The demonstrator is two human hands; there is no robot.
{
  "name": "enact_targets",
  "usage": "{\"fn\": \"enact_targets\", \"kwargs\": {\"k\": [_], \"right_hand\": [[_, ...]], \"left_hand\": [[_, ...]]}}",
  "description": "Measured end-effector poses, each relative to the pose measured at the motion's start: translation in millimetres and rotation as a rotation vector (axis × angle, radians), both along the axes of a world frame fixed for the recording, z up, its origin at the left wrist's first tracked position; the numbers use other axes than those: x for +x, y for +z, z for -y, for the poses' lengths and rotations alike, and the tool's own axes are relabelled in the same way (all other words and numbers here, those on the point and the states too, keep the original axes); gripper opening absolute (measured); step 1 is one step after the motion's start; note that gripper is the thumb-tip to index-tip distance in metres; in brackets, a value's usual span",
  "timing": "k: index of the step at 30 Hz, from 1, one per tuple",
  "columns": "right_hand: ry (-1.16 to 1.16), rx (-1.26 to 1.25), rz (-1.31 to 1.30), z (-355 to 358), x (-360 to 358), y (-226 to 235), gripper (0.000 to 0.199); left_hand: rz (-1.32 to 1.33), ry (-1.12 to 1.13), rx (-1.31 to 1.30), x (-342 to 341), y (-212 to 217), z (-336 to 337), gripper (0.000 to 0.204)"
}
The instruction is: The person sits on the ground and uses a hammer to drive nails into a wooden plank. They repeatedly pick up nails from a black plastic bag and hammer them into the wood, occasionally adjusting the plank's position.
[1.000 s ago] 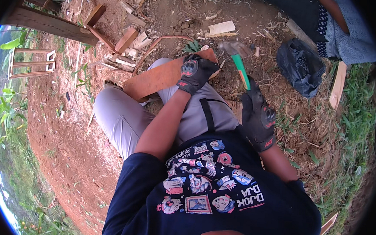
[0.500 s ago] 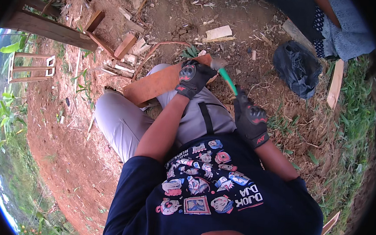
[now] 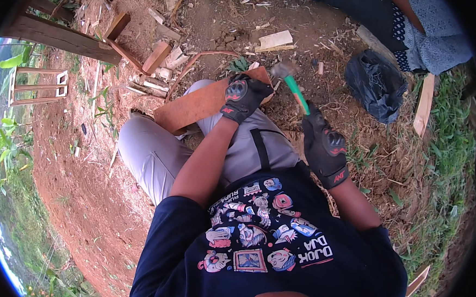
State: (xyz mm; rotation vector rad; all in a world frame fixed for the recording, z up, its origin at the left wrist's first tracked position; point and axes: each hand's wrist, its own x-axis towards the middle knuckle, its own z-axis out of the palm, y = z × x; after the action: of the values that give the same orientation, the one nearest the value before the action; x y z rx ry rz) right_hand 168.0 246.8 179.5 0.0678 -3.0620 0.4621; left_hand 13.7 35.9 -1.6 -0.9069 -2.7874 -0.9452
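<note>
Head view, items listed left to right.

1. Wooden frame (image 3: 37, 87), far left at the edge of the red earth, well apart from you.
2. Dark beam (image 3: 65, 37), upper left, lying across the slope.
3. Pile of wood offcuts (image 3: 156, 62), beside the beam, scattered on the dirt.
4. Reddish-brown board (image 3: 197, 105), resting across your bent knee, its far end pointing up and right.
5. Your left hand (image 3: 244, 94), gloved in black, closed over the far end of the board and pinning it in place; fingers curled on the edge.
6. Hammer (image 3: 291, 83), green handle, dark head raised just beside the board's far end and very near the left hand.
7. Your right hand (image 3: 325, 148), gloved in black, wrapped tight round the lower part of the hammer handle.
8. Pale wood block (image 3: 275, 40), on the ground beyond the hammer.
9. Black plastic bag (image 3: 375, 83), crumpled on the straw, right of the hammer.
10. Another person's blue clothing (image 3: 435, 38), top right.
11. Plank (image 3: 425, 105), lying in the grass at right.

Step in hand, as judged: striking at the board's end, hammer head lifted. No nail can be made out. The next blow calls for a steady hold on the board and your left fingers kept off the strike spot.
</note>
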Motion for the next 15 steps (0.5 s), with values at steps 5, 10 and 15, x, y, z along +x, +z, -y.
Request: {"fn": "enact_targets", "kwargs": {"k": [5, 10, 15], "right_hand": [[-0.066, -0.216, -0.223, 4, 2, 7, 0.041], [-0.09, -0.333, 0.028, -3, 9, -21, 0.042], [-0.075, -0.333, 0.01, -15, 19, -31, 0.042]], "left_hand": [[0.186, 0.085, 0.382, -1, 9, 14, 0.026], [0.131, 0.331, 0.576, -6, 10, 5, 0.019], [-0.226, 0.547, -0.039, -11, 47, 16, 0.034]]}}
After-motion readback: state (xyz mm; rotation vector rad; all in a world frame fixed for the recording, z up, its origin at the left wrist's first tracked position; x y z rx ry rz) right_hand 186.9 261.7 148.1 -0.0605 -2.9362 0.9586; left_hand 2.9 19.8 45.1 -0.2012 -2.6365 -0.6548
